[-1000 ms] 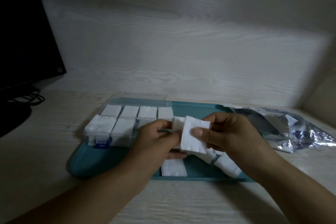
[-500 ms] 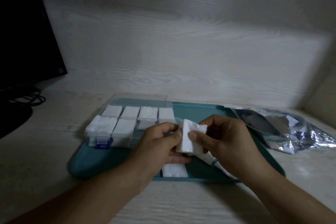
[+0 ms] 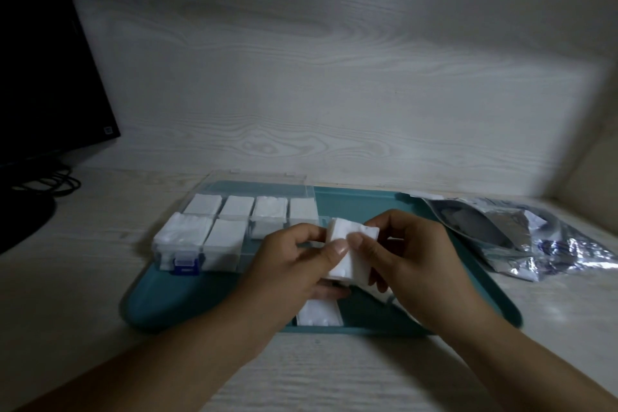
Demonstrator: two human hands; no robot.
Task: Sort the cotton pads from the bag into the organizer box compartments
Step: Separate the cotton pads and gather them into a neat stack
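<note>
A small stack of white cotton pads (image 3: 347, 251) is held between both hands above the teal tray (image 3: 187, 298). My left hand (image 3: 291, 264) pinches the stack's left side with thumb and fingers. My right hand (image 3: 411, 257) grips its right side, thumb on the front. The clear organizer box (image 3: 234, 227) with a blue latch stands on the tray's left half, its visible compartments filled with white pads. More loose pads (image 3: 317, 313) lie on the tray under my hands. The silver foil bag (image 3: 521, 227) lies to the right, half on the tray.
A dark monitor (image 3: 43, 77) with its cables (image 3: 50, 181) stands at the far left on the pale wood-grain desk. A wood-grain wall rises right behind the tray, and a side wall closes in at the far right.
Both hands have drawn the pad stack slightly lower and closer together, squaring it between the fingers. The single pad fanned out earlier now lies flush with the stack.
</note>
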